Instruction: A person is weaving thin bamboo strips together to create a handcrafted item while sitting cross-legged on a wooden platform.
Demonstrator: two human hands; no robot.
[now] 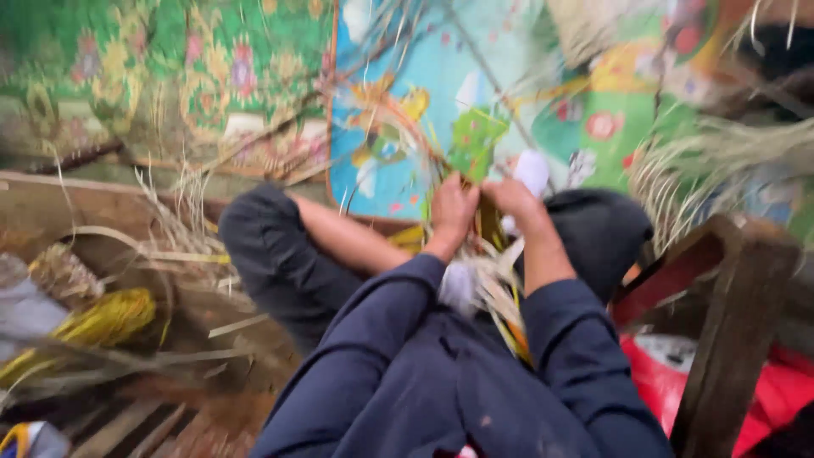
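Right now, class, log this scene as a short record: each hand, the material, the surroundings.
left hand: grips pale straw strips
right hand: on the same strips, close beside the left
sleeves: dark blue, pushed up the forearms
floor mat: bright, patterned
yellow fibre bundle: lies apart
image: blurred

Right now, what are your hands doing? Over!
Left hand and right hand both gripping a bundle of dry straw strips over the lap. Loose straw scattered left. Wooden frame close on the right. Picture blurry.
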